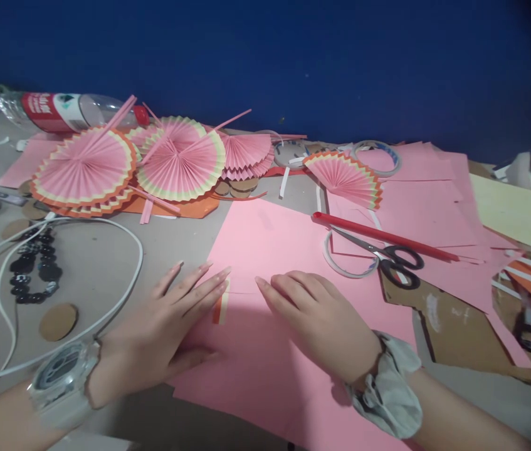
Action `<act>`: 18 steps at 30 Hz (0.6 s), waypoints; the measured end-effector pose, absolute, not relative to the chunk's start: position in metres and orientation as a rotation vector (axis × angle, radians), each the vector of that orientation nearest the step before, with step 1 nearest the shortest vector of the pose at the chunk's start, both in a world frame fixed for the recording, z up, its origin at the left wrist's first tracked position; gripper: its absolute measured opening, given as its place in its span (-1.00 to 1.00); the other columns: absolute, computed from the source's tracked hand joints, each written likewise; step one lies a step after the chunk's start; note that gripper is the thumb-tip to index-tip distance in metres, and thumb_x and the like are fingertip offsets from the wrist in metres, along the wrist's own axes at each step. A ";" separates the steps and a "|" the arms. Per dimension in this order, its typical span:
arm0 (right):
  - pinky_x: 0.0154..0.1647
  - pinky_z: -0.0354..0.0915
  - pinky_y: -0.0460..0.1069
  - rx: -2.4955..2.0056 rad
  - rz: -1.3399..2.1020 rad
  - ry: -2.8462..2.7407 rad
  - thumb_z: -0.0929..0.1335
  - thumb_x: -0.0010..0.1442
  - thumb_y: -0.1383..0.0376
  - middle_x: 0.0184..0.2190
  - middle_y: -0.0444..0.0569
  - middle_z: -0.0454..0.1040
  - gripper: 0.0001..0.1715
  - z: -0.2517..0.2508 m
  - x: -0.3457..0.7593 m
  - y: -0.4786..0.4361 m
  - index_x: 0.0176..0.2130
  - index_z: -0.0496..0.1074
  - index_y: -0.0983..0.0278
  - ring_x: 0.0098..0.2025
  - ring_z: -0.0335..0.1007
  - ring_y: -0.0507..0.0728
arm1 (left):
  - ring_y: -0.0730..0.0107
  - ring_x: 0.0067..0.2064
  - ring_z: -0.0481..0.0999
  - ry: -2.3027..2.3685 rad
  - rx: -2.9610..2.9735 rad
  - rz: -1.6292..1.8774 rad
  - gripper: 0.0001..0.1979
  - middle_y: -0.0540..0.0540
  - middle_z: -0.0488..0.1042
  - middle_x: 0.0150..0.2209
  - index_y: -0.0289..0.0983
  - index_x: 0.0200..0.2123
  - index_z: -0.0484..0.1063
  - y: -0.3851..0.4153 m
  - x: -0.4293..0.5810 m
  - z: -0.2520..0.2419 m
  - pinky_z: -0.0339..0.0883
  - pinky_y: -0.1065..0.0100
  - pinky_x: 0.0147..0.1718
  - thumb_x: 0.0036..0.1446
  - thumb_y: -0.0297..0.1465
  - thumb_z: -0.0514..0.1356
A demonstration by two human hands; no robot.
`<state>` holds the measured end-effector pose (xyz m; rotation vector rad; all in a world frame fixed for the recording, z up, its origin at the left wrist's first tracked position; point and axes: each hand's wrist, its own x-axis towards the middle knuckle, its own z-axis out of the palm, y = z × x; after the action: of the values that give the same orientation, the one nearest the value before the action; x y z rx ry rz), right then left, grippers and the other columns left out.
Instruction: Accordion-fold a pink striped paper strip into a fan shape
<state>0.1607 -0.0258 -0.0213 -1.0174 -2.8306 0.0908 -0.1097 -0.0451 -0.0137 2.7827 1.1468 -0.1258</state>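
Observation:
A large pink paper sheet lies in front of me on the grey table. My left hand rests flat on its left part, fingers stretched out and pointing up-right, a watch on the wrist. My right hand lies palm down on the sheet, fingers curled and pressing the paper at a fold line, a grey scrunchie on the wrist. Between the fingertips of both hands a short strip of orange and yellow paper shows at the fold. Neither hand lifts anything.
Several pleated pink paper fans lie at the back left by a plastic bottle. Black scissors, a red stick and tape rolls are right of the sheet. A white cable, black beads and cardboard discs lie left.

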 end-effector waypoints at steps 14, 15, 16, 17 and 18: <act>-0.07 0.19 0.14 -0.984 -0.042 -2.848 0.18 0.19 0.49 -0.14 0.06 0.39 -0.50 -0.019 0.156 -0.026 0.13 0.22 0.39 -0.10 0.20 0.22 | 0.08 0.28 -0.11 1.181 2.650 -0.022 -0.33 -0.12 -0.09 0.30 -0.35 0.26 -0.12 -0.041 -0.106 -0.012 -0.27 0.04 0.19 0.19 -0.16 0.01; -0.08 0.19 0.14 -0.981 -0.051 -2.850 0.19 0.18 0.48 -0.14 0.06 0.39 -0.50 -0.019 0.155 -0.026 0.13 0.22 0.39 -0.11 0.20 0.22 | 0.12 0.26 -0.05 1.188 2.616 0.038 -0.38 -0.13 -0.02 0.28 -0.35 0.25 -0.06 -0.039 -0.105 -0.010 -0.21 0.08 0.19 0.20 -0.20 0.02; -0.08 0.19 0.14 -0.977 -0.057 -2.849 0.20 0.18 0.49 -0.15 0.06 0.40 -0.50 -0.019 0.155 -0.026 0.13 0.23 0.39 -0.11 0.20 0.21 | 0.17 0.23 0.03 1.198 2.579 0.107 -0.43 -0.13 0.08 0.24 -0.33 0.22 0.01 -0.036 -0.104 -0.008 -0.13 0.12 0.17 0.21 -0.24 0.03; -0.09 0.19 0.14 -0.974 -0.062 -2.847 0.20 0.18 0.49 -0.16 0.06 0.40 -0.50 -0.018 0.155 -0.025 0.12 0.23 0.40 -0.12 0.21 0.21 | 0.21 0.18 0.12 1.206 2.542 0.176 -0.50 -0.13 0.18 0.19 -0.31 0.18 0.09 -0.033 -0.103 -0.006 -0.04 0.17 0.14 0.21 -0.26 0.03; -0.09 0.19 0.13 -0.971 -0.063 -2.843 0.20 0.18 0.49 -0.17 0.06 0.40 -0.50 -0.018 0.155 -0.025 0.12 0.23 0.40 -0.12 0.21 0.21 | 0.25 0.12 0.21 1.218 2.514 0.231 -0.56 -0.11 0.27 0.12 -0.27 0.13 0.17 -0.030 -0.101 -0.004 0.04 0.20 0.08 0.22 -0.27 0.04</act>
<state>0.1554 -0.0249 -0.0180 -0.9713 -2.8434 -0.0626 -0.1012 -0.0296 -0.0043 2.5136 1.2184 0.2306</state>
